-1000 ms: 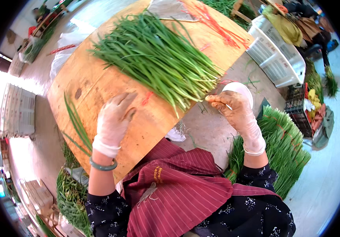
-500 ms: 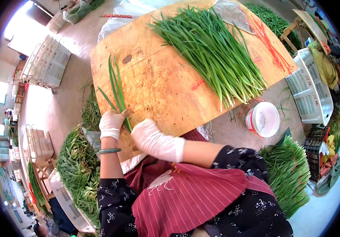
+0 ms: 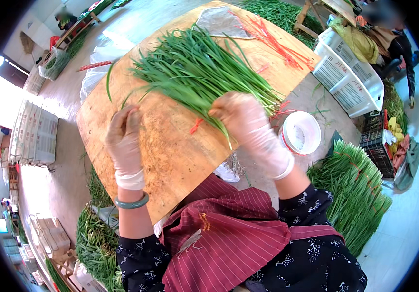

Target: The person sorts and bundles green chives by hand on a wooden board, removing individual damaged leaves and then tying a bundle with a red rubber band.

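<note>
A large bundle of long green garlic chives point(image 3: 209, 73) lies across the wooden board point(image 3: 122, 82), pale stem ends towards the right. My right hand point(image 3: 248, 129), in a white glove, is closed on a few chives at the bundle's near edge; their leaves are smeared by motion. Over the board's left part, my gloved left hand point(image 3: 125, 143) has its fingertips pinched together. Thin green leaves point(image 3: 108, 82) show just beyond those fingertips, but whether the fingers hold one is not clear. A red tie point(image 3: 196, 126) rests beside the bundle.
Red ties point(image 3: 280, 41) and a clear plastic sheet point(image 3: 225, 23) lie at the board's far edge. Right of the board stand a white bucket point(image 3: 301, 133), a white crate point(image 3: 348, 73) and stacked chives point(image 3: 348, 194). Loose greens point(image 3: 97, 243) sit at lower left. A co-worker point(image 3: 402, 48) is at far right.
My right hand has moved right and up to the bundle with chives that were at my left hand. The left hand has come away from the stems. The whole view has shifted.
</note>
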A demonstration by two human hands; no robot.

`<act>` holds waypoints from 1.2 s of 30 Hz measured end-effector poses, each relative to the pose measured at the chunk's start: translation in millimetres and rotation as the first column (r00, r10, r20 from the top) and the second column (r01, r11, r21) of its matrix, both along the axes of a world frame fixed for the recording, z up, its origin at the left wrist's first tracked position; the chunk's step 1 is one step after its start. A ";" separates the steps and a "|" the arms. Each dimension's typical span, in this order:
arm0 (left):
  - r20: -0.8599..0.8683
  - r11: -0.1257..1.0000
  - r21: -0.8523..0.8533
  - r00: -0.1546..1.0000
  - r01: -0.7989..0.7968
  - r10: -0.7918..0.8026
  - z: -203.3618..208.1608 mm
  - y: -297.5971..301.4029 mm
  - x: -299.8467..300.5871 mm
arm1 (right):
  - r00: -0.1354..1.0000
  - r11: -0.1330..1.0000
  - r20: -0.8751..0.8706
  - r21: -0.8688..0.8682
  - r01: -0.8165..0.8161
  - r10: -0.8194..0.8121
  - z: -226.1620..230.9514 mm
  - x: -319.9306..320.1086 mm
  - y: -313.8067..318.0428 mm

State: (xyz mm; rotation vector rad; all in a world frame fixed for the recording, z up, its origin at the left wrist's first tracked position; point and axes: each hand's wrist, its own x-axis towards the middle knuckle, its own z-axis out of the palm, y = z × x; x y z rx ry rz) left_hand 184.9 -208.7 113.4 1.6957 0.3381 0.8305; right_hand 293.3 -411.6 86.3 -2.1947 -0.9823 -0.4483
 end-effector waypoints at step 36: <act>-0.436 0.702 0.348 0.555 -0.621 0.708 -13.7 -32.9 -419.7 | -0.128 -0.141 -0.616 0.027 -0.990 0.778 102.4 -146.1 130.0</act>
